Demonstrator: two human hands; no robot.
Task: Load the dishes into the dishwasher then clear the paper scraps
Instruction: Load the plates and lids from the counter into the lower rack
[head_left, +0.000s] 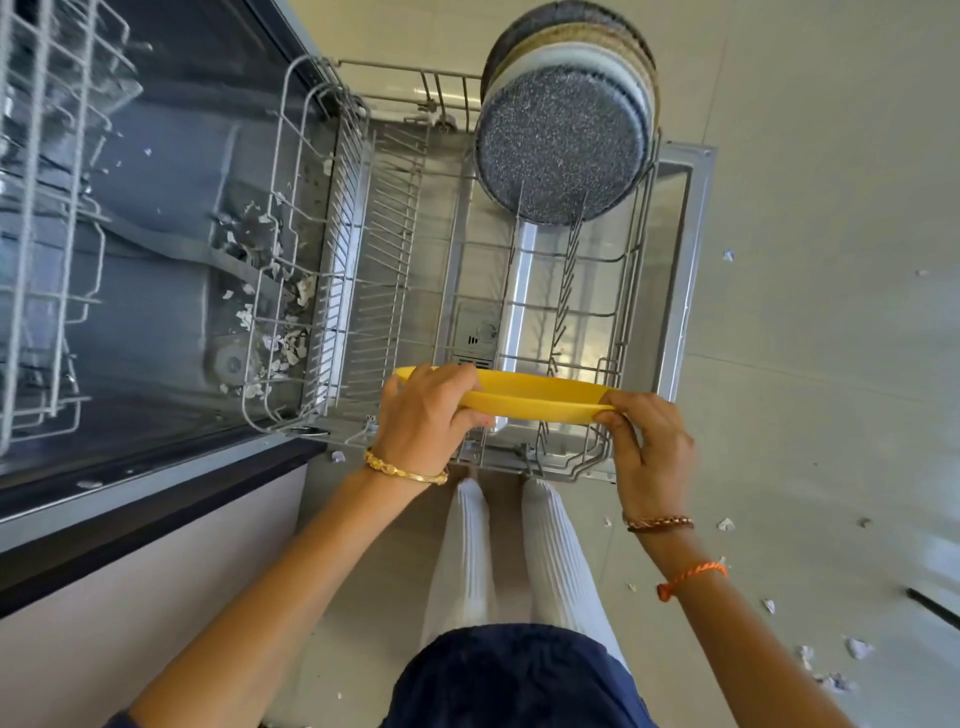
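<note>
A yellow plate is held nearly flat above the near end of the pulled-out lower rack. My left hand grips its left rim and my right hand grips its right rim. Several speckled grey, beige and white plates stand on edge in the rack's far right corner. Paper scraps lie inside the dishwasher tub, left of the rack. More paper scraps are scattered over the floor at the right.
The open dishwasher door lies under the rack. The upper rack juts out at the far left. A dark counter edge runs along the lower left. My legs in white trousers stand just before the rack.
</note>
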